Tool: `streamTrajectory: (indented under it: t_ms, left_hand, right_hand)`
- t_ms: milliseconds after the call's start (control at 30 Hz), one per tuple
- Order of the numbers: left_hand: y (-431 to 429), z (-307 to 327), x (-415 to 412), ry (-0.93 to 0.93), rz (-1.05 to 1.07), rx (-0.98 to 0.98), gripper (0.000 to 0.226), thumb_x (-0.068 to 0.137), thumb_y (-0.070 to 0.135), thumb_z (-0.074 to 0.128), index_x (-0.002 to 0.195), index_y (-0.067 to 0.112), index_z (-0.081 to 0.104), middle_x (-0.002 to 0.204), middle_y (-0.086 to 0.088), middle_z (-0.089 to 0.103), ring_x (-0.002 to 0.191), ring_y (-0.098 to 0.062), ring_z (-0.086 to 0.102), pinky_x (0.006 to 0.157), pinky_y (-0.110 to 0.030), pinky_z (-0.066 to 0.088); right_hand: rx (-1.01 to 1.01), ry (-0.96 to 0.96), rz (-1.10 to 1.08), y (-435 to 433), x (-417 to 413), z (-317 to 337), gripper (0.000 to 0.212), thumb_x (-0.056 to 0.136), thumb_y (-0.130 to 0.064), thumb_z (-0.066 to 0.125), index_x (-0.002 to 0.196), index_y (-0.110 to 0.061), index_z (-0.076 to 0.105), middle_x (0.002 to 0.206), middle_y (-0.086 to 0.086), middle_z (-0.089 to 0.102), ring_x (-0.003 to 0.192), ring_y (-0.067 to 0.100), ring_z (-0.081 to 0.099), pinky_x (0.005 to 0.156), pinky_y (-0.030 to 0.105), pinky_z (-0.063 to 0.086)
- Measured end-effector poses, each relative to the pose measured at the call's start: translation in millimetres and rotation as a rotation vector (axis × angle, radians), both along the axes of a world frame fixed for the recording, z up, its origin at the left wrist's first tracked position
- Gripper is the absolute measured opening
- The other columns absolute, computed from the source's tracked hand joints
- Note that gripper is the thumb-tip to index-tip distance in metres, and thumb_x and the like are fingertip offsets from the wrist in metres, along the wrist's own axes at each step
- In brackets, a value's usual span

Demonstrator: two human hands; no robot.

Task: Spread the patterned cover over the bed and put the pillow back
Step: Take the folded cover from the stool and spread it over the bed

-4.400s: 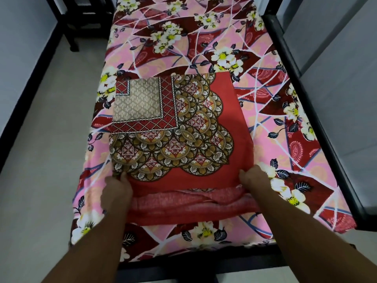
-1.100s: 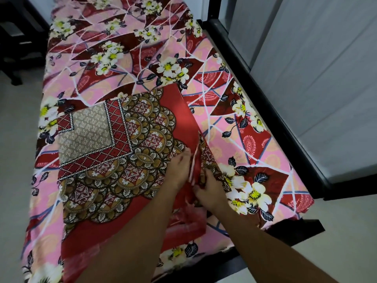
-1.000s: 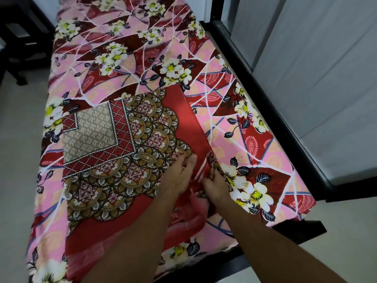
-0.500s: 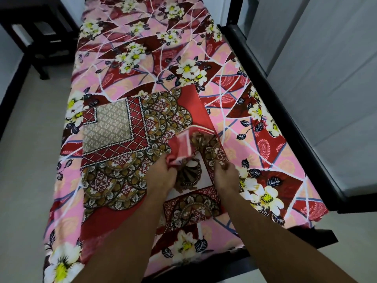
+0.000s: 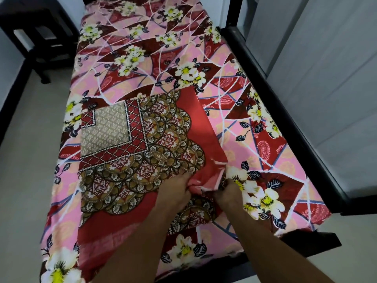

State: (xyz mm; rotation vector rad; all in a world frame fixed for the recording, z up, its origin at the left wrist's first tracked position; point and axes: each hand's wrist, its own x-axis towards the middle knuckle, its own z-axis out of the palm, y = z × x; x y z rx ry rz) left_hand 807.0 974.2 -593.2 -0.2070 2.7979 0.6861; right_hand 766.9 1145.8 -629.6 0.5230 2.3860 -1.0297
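Half a sec ago my left hand [image 5: 175,194] had a flap of the cover [image 5: 142,150] peeled up; now the flap's back down and both hands sit close together at its near right corner. The left bunches the red edge, and the right hand [image 5: 228,193] pinches the layers beside it. Cover's still folded on the near half of the bed [image 5: 155,43], so I reckon spreading's barely begun. No pillow in view.

no readable text, labels or numbers, seemingly
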Motion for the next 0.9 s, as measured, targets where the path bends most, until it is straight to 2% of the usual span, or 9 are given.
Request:
streamTrajectory:
  t_ms: [67, 167, 267, 400, 533, 633, 700, 800, 900]
  left_hand:
    - [-2, -1, -3, 0.035, 0.144, 0.052, 0.027, 0.099, 0.033, 0.058, 0.125, 0.028, 0.055, 0.099, 0.008, 0.067, 0.086, -0.014, 0.065, 0.085, -0.039, 0.058]
    - [-9, 2, -8, 0.163, 0.345, 0.062, 0.024, 0.1, 0.032, 0.056, 0.123, 0.025, 0.056, 0.083, 0.011, 0.061, 0.073, -0.014, 0.063, 0.073, -0.038, 0.058]
    - [-19, 15, -15, 0.289, 0.533, 0.064, 0.022, 0.1, 0.031, 0.055, 0.12, 0.022, 0.058, 0.08, 0.01, 0.056, 0.074, -0.018, 0.06, 0.064, -0.03, 0.043]
    - [-37, 37, -23, 0.397, 0.752, 0.04, 0.024, 0.094, 0.014, 0.058, 0.118, 0.014, 0.059, 0.085, 0.003, 0.051, 0.076, -0.023, 0.05, 0.067, -0.032, 0.031]
    - [-56, 54, -36, 0.519, 0.837, 0.046, 0.02, 0.092, 0.014, 0.059, 0.111, 0.015, 0.058, 0.09, -0.006, 0.063, 0.076, -0.023, 0.052, 0.066, -0.032, 0.031]
    - [-70, 77, -46, 0.607, 0.889, 0.03, 0.013, 0.094, 0.015, 0.059, 0.107, 0.014, 0.058, 0.088, -0.009, 0.062, 0.075, -0.027, 0.054, 0.064, -0.032, 0.029]
    - [-83, 97, -51, 0.662, 0.917, 0.001, 0.016, 0.094, 0.01, 0.057, 0.11, 0.012, 0.06, 0.087, -0.009, 0.06, 0.076, -0.028, 0.051, 0.066, -0.029, 0.027]
    - [-110, 133, -57, 0.679, 0.957, -0.03, 0.018, 0.094, 0.016, 0.054, 0.111, 0.014, 0.057, 0.094, -0.012, 0.062, 0.085, -0.033, 0.056, 0.072, -0.037, 0.036]
    - [-149, 167, -62, 0.663, 0.977, -0.102, 0.03, 0.091, 0.019, 0.052, 0.12, 0.016, 0.053, 0.108, -0.023, 0.064, 0.098, -0.046, 0.06, 0.082, -0.05, 0.047]
  right_hand:
    - [-0.071, -0.02, -0.033, -2, -2, 6, 0.048, 0.078, -0.039, 0.073, 0.116, -0.013, 0.058, 0.103, 0.007, 0.066, 0.098, 0.032, 0.065, 0.081, 0.043, 0.055]
    - [-0.06, -0.023, 0.018, -1, -7, 10, 0.041, 0.082, -0.024, 0.064, 0.122, -0.014, 0.06, 0.111, 0.012, 0.068, 0.103, 0.035, 0.064, 0.087, 0.041, 0.054]
    - [-0.028, 0.038, -0.03, -4, -12, 15, 0.032, 0.087, -0.018, 0.056, 0.117, -0.012, 0.066, 0.107, 0.015, 0.07, 0.098, 0.036, 0.064, 0.085, 0.04, 0.054]
    - [0.089, 0.18, -0.163, -17, -23, 30, 0.031, 0.092, -0.027, 0.052, 0.109, -0.008, 0.069, 0.097, 0.015, 0.071, 0.088, 0.034, 0.065, 0.074, 0.036, 0.051]
    - [0.193, 0.336, -0.213, -23, -41, 63, 0.029, 0.095, -0.029, 0.051, 0.105, -0.009, 0.069, 0.092, 0.013, 0.07, 0.076, 0.028, 0.058, 0.066, 0.032, 0.043]
    - [0.228, 0.403, -0.283, -18, -55, 87, 0.029, 0.093, -0.028, 0.052, 0.105, -0.009, 0.07, 0.091, 0.015, 0.07, 0.082, 0.033, 0.064, 0.069, 0.033, 0.046]
    - [0.223, 0.439, -0.365, -15, -64, 105, 0.03, 0.092, -0.03, 0.053, 0.107, -0.009, 0.07, 0.084, 0.012, 0.067, 0.077, 0.03, 0.063, 0.068, 0.034, 0.05]
    - [0.283, 0.413, -0.441, -2, -87, 136, 0.033, 0.094, -0.035, 0.05, 0.109, -0.011, 0.068, 0.079, 0.009, 0.061, 0.072, 0.027, 0.06, 0.063, 0.031, 0.049]
    - [0.33, 0.437, -0.478, 27, -109, 181, 0.037, 0.092, -0.036, 0.049, 0.111, -0.009, 0.066, 0.095, 0.019, 0.068, 0.09, 0.039, 0.068, 0.078, 0.042, 0.055]
